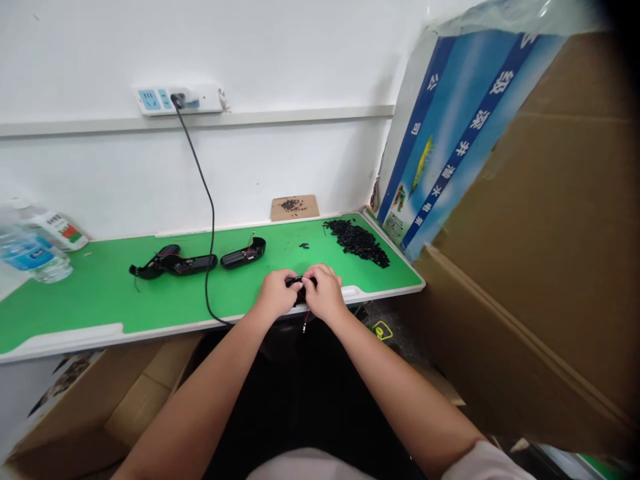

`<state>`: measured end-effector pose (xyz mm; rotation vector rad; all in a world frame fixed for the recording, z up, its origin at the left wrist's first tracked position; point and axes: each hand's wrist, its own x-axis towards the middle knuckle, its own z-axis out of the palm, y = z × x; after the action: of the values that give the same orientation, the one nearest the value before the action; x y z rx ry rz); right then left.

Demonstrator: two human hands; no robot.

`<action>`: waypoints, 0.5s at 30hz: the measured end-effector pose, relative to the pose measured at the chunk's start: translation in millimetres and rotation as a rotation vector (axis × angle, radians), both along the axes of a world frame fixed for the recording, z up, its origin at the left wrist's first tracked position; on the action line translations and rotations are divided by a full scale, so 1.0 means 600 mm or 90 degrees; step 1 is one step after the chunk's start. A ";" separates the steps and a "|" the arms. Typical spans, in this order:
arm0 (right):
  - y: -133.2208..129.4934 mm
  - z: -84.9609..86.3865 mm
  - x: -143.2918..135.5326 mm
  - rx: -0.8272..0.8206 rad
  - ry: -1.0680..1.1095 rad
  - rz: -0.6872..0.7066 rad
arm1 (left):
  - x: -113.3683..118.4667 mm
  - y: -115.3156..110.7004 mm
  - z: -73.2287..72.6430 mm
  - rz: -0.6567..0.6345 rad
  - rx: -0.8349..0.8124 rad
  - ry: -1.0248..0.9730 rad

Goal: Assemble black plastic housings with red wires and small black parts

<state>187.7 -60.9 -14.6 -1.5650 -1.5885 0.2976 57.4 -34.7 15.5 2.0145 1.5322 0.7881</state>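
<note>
At the front edge of the green table (150, 303), my left hand (278, 292) and my right hand (323, 290) are closed on one black part (301, 297) between them. Most of that part is hidden by the fingers. Thin wires with a small connector (305, 327) hang from it below the hands. Left of my hands lie an open black housing (243, 256) with wires inside and more such black housings (193, 264). A pile of small black pieces (357, 241) is spread at the right, with a few loose ones (304, 246) nearer the middle.
Plastic bottles (37, 257) stand or lie at the far left. A black cable (210, 200) runs from the wall socket (165, 100) down over the table edge. Cardboard with tiny dark pieces (295, 207) rests by the wall. Large cardboard (540, 233) borders the right side.
</note>
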 end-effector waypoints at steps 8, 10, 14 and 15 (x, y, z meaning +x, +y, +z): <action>0.011 -0.002 -0.001 -0.011 0.047 -0.007 | 0.000 0.008 -0.001 -0.025 0.017 0.037; 0.012 -0.001 0.001 -0.006 0.092 0.001 | 0.000 0.009 0.002 -0.032 0.012 0.044; 0.013 -0.001 0.002 0.001 0.177 0.011 | 0.001 0.009 0.008 -0.017 -0.004 0.052; 0.013 -0.001 0.002 0.001 0.189 0.013 | 0.002 0.009 0.009 -0.013 -0.004 0.055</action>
<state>188.8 -53.0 -15.2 -1.4294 -1.3720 0.5150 58.3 -29.4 21.0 2.0812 1.5569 0.6955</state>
